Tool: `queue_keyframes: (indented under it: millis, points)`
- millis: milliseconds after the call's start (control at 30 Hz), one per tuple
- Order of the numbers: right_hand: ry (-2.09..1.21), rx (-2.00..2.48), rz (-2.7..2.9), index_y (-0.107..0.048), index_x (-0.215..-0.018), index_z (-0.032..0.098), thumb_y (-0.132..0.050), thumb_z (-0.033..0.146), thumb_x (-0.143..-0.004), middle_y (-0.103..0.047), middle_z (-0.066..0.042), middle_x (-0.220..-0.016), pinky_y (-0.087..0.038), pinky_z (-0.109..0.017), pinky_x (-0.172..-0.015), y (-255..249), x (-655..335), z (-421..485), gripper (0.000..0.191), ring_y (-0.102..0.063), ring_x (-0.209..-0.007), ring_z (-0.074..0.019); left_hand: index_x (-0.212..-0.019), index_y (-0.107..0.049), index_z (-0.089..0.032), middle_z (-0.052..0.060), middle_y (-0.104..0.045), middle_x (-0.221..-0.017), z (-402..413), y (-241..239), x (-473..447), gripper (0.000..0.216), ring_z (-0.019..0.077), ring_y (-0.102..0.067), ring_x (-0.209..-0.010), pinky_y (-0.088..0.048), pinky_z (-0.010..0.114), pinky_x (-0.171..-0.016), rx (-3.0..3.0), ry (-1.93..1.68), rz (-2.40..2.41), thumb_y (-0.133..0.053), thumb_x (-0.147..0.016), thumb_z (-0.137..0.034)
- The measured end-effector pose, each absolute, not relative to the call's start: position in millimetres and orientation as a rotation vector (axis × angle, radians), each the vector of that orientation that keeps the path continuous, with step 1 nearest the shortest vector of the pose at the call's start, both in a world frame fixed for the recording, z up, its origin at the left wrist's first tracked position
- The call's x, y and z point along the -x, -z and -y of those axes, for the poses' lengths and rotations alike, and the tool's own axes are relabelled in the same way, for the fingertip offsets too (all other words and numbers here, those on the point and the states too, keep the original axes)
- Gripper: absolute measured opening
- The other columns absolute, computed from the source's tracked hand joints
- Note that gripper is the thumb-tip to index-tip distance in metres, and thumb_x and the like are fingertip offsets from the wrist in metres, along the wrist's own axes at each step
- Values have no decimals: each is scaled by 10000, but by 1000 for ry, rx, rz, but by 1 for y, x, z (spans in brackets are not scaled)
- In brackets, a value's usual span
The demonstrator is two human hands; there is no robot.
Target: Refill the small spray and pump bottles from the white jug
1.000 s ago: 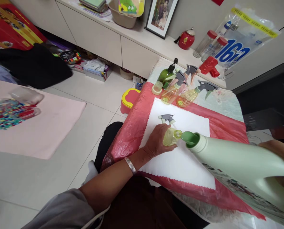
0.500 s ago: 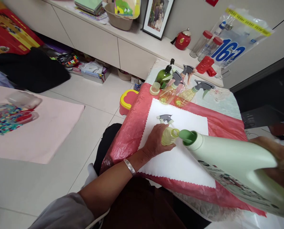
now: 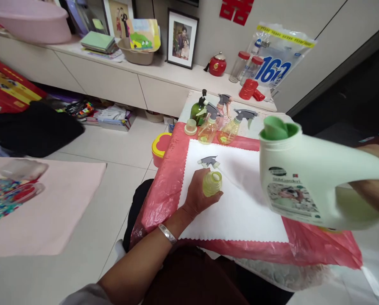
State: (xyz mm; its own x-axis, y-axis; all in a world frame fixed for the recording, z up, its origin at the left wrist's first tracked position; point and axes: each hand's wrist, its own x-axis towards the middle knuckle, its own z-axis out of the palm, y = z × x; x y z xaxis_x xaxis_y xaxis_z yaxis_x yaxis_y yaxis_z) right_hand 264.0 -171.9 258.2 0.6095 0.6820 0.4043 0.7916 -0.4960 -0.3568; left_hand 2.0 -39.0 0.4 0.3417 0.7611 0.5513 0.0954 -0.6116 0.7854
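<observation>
My left hand [image 3: 197,196] is wrapped round a small yellow bottle [image 3: 212,183] with no cap, standing on a white sheet [image 3: 240,203]. A grey spray head [image 3: 208,161] lies just behind it on the sheet. My right hand [image 3: 375,186], partly cut off at the right edge, grips the handle of a big pale green jug [image 3: 307,178]. The jug is held nearly upright above the sheet, its open green spout [image 3: 274,128] pointing up and well clear of the small bottle.
Behind the sheet stand several spray bottles [image 3: 230,127], a dark green pump bottle [image 3: 197,111] and a loose cap [image 3: 190,127]. A red plastic cover [image 3: 164,190] drapes the small table. A yellow and red stool [image 3: 160,146] sits on the tiled floor. A low cabinet [image 3: 113,80] runs behind.
The jug has swung up from a tilted pour at the small bottle's mouth to nearly upright and away to the right. My left hand stays on the bottle. The camera view rose.
</observation>
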Motion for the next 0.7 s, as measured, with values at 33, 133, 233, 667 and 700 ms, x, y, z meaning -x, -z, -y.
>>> queue_keyframes:
  millis: [33,133,233,667,700]
  points:
    - [273,2340,1135,-696,-802,240,-590,616,-584,-584,-30,-672,-352,-339,-560,-257,-262,169,448,-494,-584,-136,-1333,-412,-222,109,-562,-1214,39,-1,-2,758,305,-605,-1128,-537,509,-974,-1950,-1285,-758,-792,-700,-394]
    - [390,2205,980,-603,-687,191,-584,476,-580,-499,-23,-633,-332,-311,-569,-242,-264,158,305,-410,-590,-101,-1318,-421,-222,106,-572,-1198,39,-3,-1,749,312,-614,-1124,-538,507,-964,-1957,-1255,-795,-787,-688,-395]
    - [380,1996,831,-592,-694,175,-613,403,-543,-509,-18,-645,-324,-272,-529,-212,-276,143,274,-428,-587,-107,-1298,-439,-222,107,-582,-1190,39,-2,-1,735,316,-626,-1114,-546,503,-953,-1960,-1250,-820,-788,-674,-392]
    - [252,1817,656,-618,-854,152,-518,436,-565,-582,-26,-744,-461,-267,-640,-93,-288,89,417,-506,-664,-144,-1318,-449,-246,111,-593,-1195,39,6,0,779,331,-645,-1112,-551,549,-943,-1898,-1236,-864,-816,-674,-484]
    - [240,1820,651,-615,-863,153,-518,439,-569,-588,-25,-748,-460,-265,-634,-88,-289,88,421,-510,-664,-146,-1317,-450,-251,112,-594,-1193,39,6,0,767,335,-642,-1113,-547,565,-942,-1897,-1241,-858,-814,-679,-473]
